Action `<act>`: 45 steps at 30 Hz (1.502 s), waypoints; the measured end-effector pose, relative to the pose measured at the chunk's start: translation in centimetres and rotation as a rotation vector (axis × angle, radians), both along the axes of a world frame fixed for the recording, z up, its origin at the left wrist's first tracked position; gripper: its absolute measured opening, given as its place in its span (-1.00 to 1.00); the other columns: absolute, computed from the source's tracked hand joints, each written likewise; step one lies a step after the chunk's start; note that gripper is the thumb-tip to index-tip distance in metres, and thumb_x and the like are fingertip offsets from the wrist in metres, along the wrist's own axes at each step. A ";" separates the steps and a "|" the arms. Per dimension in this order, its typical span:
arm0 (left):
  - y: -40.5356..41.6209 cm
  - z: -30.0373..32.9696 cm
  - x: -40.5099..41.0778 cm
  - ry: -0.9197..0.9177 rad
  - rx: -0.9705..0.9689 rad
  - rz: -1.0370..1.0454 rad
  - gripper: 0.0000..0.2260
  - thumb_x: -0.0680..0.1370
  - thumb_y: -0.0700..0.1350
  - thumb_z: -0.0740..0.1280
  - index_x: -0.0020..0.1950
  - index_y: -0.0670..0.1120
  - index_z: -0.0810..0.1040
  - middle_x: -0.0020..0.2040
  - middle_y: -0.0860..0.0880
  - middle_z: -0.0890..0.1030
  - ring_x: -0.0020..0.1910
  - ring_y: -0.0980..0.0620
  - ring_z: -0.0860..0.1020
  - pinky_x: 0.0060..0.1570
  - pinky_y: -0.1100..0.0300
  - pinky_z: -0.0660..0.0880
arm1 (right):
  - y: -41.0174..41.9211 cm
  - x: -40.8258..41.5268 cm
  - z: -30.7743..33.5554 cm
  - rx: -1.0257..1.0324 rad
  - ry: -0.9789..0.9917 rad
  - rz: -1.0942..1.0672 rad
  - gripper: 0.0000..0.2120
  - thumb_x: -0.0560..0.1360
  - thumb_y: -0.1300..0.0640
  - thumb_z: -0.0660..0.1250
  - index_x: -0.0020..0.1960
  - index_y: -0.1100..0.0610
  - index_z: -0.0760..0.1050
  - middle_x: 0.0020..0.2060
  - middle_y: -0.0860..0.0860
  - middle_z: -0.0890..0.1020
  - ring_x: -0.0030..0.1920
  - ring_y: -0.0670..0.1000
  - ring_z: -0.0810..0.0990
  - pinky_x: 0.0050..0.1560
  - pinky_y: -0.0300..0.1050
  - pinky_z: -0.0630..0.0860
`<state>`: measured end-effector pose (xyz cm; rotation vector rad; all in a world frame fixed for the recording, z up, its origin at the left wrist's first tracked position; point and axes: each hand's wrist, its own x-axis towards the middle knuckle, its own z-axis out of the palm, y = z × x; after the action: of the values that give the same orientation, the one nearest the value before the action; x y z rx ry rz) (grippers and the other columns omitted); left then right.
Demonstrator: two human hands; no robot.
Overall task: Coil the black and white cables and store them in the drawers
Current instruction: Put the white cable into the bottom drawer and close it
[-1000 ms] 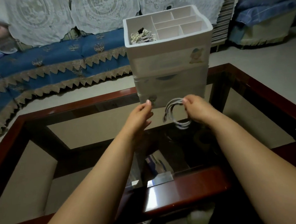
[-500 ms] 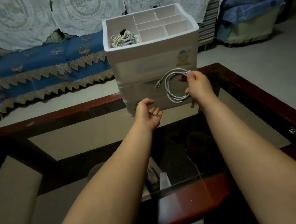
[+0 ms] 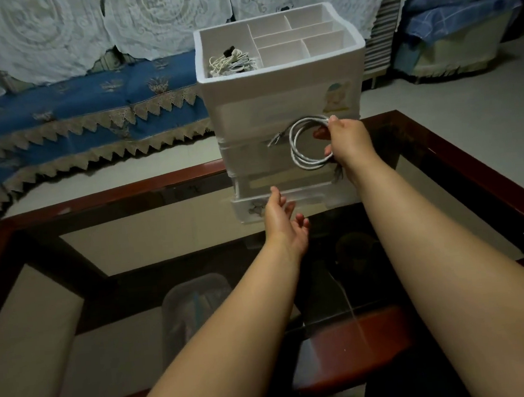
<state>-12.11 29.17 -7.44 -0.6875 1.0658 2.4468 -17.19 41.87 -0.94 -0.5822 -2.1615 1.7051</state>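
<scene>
A white plastic drawer unit (image 3: 281, 110) stands on the far side of a glass table. Its top tray has several compartments; the left one holds a bundle of white cables with a black piece (image 3: 231, 63). My right hand (image 3: 346, 145) grips a coiled white cable (image 3: 303, 143), held upright in front of the middle drawer front. My left hand (image 3: 283, 220) hangs lower, palm up and fingers apart, just in front of the bottom drawer (image 3: 289, 200), which sticks out slightly. Nothing is in that hand.
The glass tabletop (image 3: 176, 248) has a dark red wooden frame (image 3: 476, 174). A clear container (image 3: 197, 303) shows beneath the glass. A sofa with a blue cover (image 3: 79, 110) runs along the back left, and a covered seat (image 3: 459, 32) stands at the back right.
My right hand lifted the coiled cable from low near the table up to the middle drawer front. My left hand let go of the coil, dropped and opened near the bottom drawer.
</scene>
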 end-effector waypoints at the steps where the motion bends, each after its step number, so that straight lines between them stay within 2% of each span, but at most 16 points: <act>1: -0.1 0.0 0.6 0.004 -0.024 0.004 -0.71 0.54 0.17 0.28 0.09 -0.01 0.51 0.13 -0.03 0.54 -0.12 0.01 0.41 -0.10 0.17 0.36 | -0.3 0.0 0.1 0.009 -0.003 0.007 -0.65 0.64 -0.01 0.03 0.12 0.17 0.51 -0.25 0.11 0.60 -0.35 -0.01 0.51 -0.20 -0.12 0.47; 5: -0.2 -0.3 2.6 -0.001 -0.039 0.039 -0.72 0.55 0.19 0.25 0.06 0.00 0.48 0.10 -0.03 0.53 -0.08 0.01 0.41 -0.14 0.18 0.35 | -0.2 0.3 0.3 0.007 -0.025 0.068 -0.65 0.65 -0.01 0.04 0.20 0.16 0.49 -0.08 0.11 0.64 -0.35 -0.03 0.52 -0.05 -0.05 0.52; 8: -0.8 -0.7 3.7 -0.015 -0.013 0.050 -0.70 0.55 0.19 0.25 0.04 -0.03 0.48 0.05 -0.05 0.52 -0.12 0.01 0.42 -0.12 0.18 0.37 | 0.2 1.4 -0.2 -0.014 -0.046 0.249 -0.70 0.63 0.00 0.13 0.19 0.13 0.52 0.00 0.08 0.67 -0.34 -0.04 0.53 -0.18 -0.12 0.51; 12: -1.3 -0.4 4.1 -0.002 0.023 0.036 -0.69 0.56 0.17 0.24 0.07 -0.06 0.49 0.10 -0.08 0.52 -0.03 -0.02 0.48 0.00 0.11 0.39 | -1.1 2.6 -1.6 0.311 -0.033 0.500 -0.80 0.57 0.08 0.27 0.14 0.07 0.57 -0.11 -0.02 0.64 -0.13 -0.09 0.57 -0.03 -0.16 0.52; 16: -1.5 -0.2 3.9 0.012 0.048 0.034 -0.66 0.58 0.16 0.22 0.14 -0.08 0.48 0.24 -0.14 0.49 0.11 -0.07 0.50 0.13 0.07 0.38 | -3.2 2.4 -3.6 0.890 -0.197 0.615 -0.74 0.53 -0.12 0.27 0.17 -0.11 0.58 0.12 -0.06 0.63 0.19 0.01 0.53 0.26 0.07 0.40; 19: -1.6 0.0 4.1 0.029 0.097 0.016 -0.56 0.60 0.13 0.19 0.36 -0.12 0.39 0.41 -0.19 0.39 0.39 -0.15 0.36 0.38 0.01 0.25 | -3.9 3.2 -3.9 0.852 -0.386 0.712 -0.62 0.52 -0.29 0.14 -0.10 -0.09 0.62 -0.10 -0.02 0.67 -0.02 0.02 0.60 0.06 0.00 0.49; 20: -1.6 0.1 4.1 0.030 0.103 0.018 -0.55 0.60 0.12 0.20 0.38 -0.13 0.37 0.42 -0.20 0.37 0.41 -0.17 0.34 0.41 -0.01 0.23 | -4.1 3.5 -3.6 0.805 -0.322 0.667 -0.60 0.52 -0.30 0.14 -0.18 -0.07 0.60 -0.18 0.00 0.66 -0.10 0.02 0.61 -0.03 -0.02 0.50; 22: -1.6 0.0 4.0 0.022 0.093 0.030 -0.56 0.60 0.10 0.22 0.36 -0.16 0.38 0.41 -0.22 0.37 0.39 -0.19 0.37 0.40 -0.02 0.27 | -3.8 3.4 -2.9 0.863 0.032 0.411 -0.69 0.57 -0.15 0.18 -0.08 0.01 0.60 -0.12 0.04 0.64 -0.08 0.06 0.59 -0.06 0.02 0.51; 24: -1.7 -0.1 3.9 0.013 0.093 0.031 -0.59 0.60 0.07 0.24 0.33 -0.17 0.40 0.38 -0.23 0.38 0.34 -0.20 0.41 0.37 -0.02 0.31 | -3.4 2.9 -1.4 0.970 0.424 0.121 -0.78 0.56 0.06 0.21 0.10 0.11 0.56 0.04 0.09 0.60 0.08 0.11 0.53 0.08 0.08 0.47; 26: -1.7 -0.1 3.8 0.006 0.093 0.030 -0.63 0.61 0.01 0.24 0.33 -0.18 0.40 0.36 -0.23 0.40 0.31 -0.19 0.45 0.34 0.00 0.34 | -3.3 2.1 0.8 1.044 0.559 0.016 -0.67 0.50 0.12 0.22 0.25 0.09 0.48 0.26 0.09 0.49 0.30 0.14 0.40 0.31 0.11 0.31; 29: -1.8 0.0 3.6 -0.007 0.054 0.032 -0.71 0.59 -0.11 0.24 0.29 -0.17 0.43 0.31 -0.22 0.45 0.25 -0.16 0.51 0.28 0.03 0.37 | -3.4 0.4 4.0 1.161 0.380 0.030 -0.49 0.55 -0.02 0.17 0.47 0.02 0.22 0.51 0.02 0.19 0.52 0.11 0.05 0.46 0.15 -0.09; 31: -1.8 0.0 3.6 -0.013 0.019 0.016 -0.79 0.59 -0.14 0.23 0.20 -0.14 0.46 0.27 -0.18 0.48 0.25 -0.14 0.50 0.31 0.02 0.36 | -3.1 -0.9 5.2 1.197 0.231 0.061 -0.47 0.58 -0.13 0.09 0.50 0.00 0.15 0.52 0.00 0.15 0.54 0.09 -0.04 0.44 0.24 -0.24; 34: -1.8 0.0 3.5 -0.017 -0.069 -0.030 -0.92 0.58 -0.15 0.22 0.03 -0.08 0.48 0.24 -0.13 0.51 0.28 -0.09 0.48 0.32 0.03 0.33 | -2.8 -1.8 6.2 1.121 0.180 0.091 -0.61 0.60 -0.08 0.09 0.39 -0.02 0.31 0.40 0.00 0.35 0.47 0.09 0.15 0.40 0.37 -0.21; 39: -1.8 0.3 2.5 -0.002 -0.212 -0.086 -0.74 0.53 -0.21 0.25 0.22 -0.09 0.46 0.09 -0.08 0.54 0.16 0.03 0.52 0.04 0.16 0.37 | -3.1 -1.8 7.3 1.042 0.202 0.093 -0.72 0.60 0.06 0.12 0.28 -0.04 0.43 0.30 0.01 0.44 0.38 0.12 0.25 0.40 0.39 -0.16; 41: -1.9 0.6 2.2 -0.002 -0.207 -0.114 -0.83 0.52 -0.22 0.26 0.10 -0.08 0.47 0.12 -0.09 0.52 0.19 0.02 0.51 -0.03 0.17 0.37 | -3.1 -1.7 7.5 1.035 0.189 0.093 -0.72 0.60 0.09 0.13 0.28 -0.05 0.44 0.30 0.01 0.44 0.38 0.13 0.24 0.40 0.38 -0.16; 45: -2.4 0.4 1.3 0.016 -0.175 -0.185 -0.83 0.51 -0.20 0.26 0.09 -0.09 0.48 0.21 -0.11 0.48 0.20 0.00 0.51 0.12 0.11 0.32 | -3.2 -1.7 7.8 1.016 0.164 0.054 -0.72 0.59 0.10 0.16 0.26 -0.07 0.47 0.28 0.02 0.46 0.36 0.16 0.24 0.39 0.38 -0.18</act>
<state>-10.76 26.75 -7.05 -0.5939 1.2997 2.2245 -18.93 38.68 6.90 -0.0859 -2.5203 0.4604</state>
